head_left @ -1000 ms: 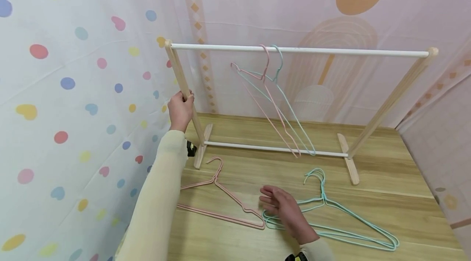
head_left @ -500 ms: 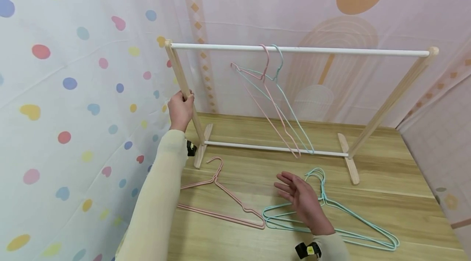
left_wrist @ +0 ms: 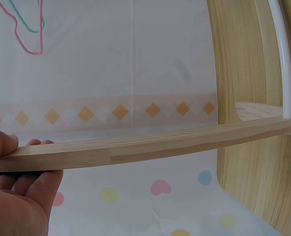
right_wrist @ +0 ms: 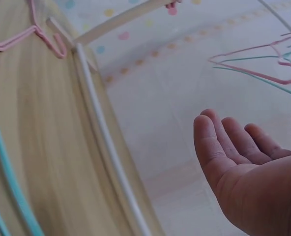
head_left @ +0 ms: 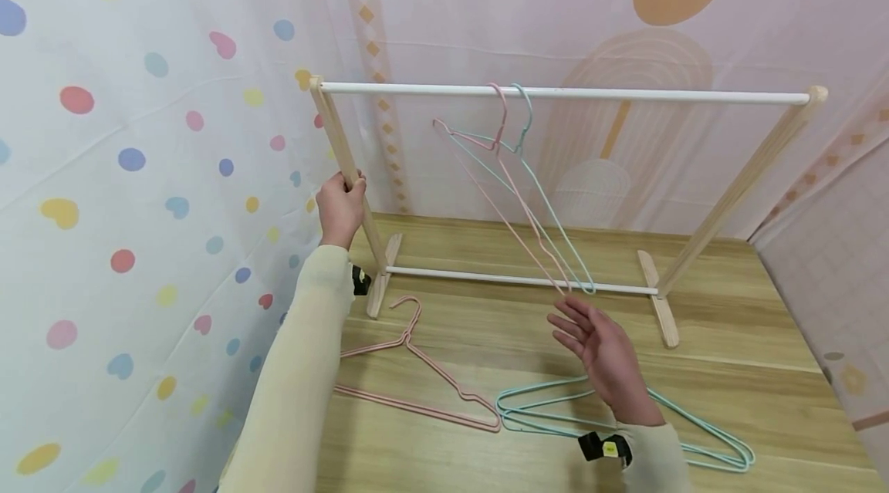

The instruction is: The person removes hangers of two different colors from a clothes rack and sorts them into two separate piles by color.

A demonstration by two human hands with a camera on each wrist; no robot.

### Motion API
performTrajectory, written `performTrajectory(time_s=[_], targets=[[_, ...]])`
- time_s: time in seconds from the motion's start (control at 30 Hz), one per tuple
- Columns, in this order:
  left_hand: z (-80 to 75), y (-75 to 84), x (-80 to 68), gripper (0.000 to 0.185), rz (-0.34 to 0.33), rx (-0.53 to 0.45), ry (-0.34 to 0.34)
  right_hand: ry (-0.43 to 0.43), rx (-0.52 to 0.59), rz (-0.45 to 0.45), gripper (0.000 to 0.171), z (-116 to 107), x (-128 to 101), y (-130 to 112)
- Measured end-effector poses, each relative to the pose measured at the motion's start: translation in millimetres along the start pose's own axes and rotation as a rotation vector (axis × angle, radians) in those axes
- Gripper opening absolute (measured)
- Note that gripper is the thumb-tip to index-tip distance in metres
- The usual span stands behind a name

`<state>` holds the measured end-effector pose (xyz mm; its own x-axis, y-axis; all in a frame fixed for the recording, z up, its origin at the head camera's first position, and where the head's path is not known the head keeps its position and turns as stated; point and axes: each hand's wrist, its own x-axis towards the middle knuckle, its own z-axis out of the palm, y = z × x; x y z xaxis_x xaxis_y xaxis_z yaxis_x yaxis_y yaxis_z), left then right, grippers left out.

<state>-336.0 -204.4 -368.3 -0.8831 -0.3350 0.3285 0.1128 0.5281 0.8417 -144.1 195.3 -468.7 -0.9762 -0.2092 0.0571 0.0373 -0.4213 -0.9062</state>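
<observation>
My left hand grips the left wooden post of a clothes rack, fingers and thumb wrapped round it. A pink hanger and a mint-green hanger hang from the rack's white top rail, near its middle. Holding nothing, my right hand is raised with relaxed, extended fingers. In the head view its fingertips overlap the low corner of the hanging pink hanger. Under that hand, several mint-green hangers lie stacked on the tabletop, their hooks hidden behind it.
Pink hangers lie on the wooden tabletop, left of the green stack. The rack's right post stands on a wooden foot. A white lower bar joins the feet. Printed cloth hangs behind and at the sides.
My right hand has moved up and to the right, from over the left end of the green stack towards the hanging hangers. The left hand keeps its hold on the post.
</observation>
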Motion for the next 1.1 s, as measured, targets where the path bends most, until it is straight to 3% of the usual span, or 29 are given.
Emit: performTrajectory(time_s=[0.27,0.77,1.1], targets=[[-1.0,-0.2,-0.6,0.027,0.007,0.006,0.001,0.006,0.102,-0.076,0.051,0.7,10.1,-24.2],[-2.4,-4.2,1.5,0.028,-0.010,0.014,-0.005,0.043,0.032,-0.081,0.062,18.1,31.7,-48.0],[-2.4,-2.6,0.4,0.028,-0.006,-0.003,-0.004,0.078,0.039,-0.108,0.049,30.6,37.9,-50.4]])
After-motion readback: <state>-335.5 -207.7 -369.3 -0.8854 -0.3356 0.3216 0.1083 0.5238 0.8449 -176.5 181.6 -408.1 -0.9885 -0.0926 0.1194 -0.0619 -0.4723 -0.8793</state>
